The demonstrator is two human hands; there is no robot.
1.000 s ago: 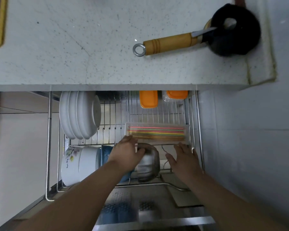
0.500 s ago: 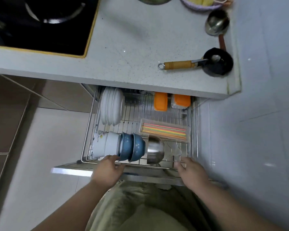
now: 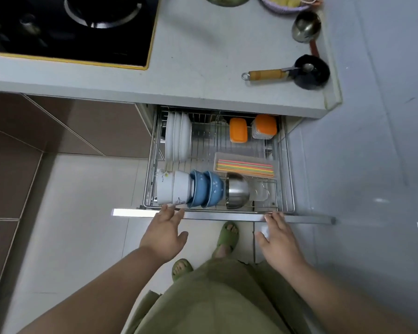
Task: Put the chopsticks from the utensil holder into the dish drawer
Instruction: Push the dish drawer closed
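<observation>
**Both hands at the front rail of the loaded dish drawer**

The pull-out wire dish drawer (image 3: 285, 169) stands open beneath the pale speckled countertop (image 3: 203, 56). The bundle of multicoloured chopsticks (image 3: 245, 168) lies flat in a clear rectangular plastic tray (image 3: 246, 157) on the drawer's right side, behind a polished steel bowl (image 3: 237, 190). The left hand (image 3: 165, 233) and the right hand (image 3: 280, 239) are spread flat, fingers loose and holding nothing, fingertips touching the brushed-metal front rail (image 3: 222, 216). The chopsticks appear placed; the step in hand is judged to be closing the drawer. Even pressure from both palms, applied slowly, should keep the frame square on its runners and stop the crockery rattling. Upright glazed white plates (image 3: 177, 138), nested white bowls (image 3: 173, 188) and blue bowls (image 3: 206, 189) are hard and brittle; two orange-lidded containers (image 3: 251, 128) sit at the rear. The thin chromed wire grid is smooth and slightly springy.
</observation>
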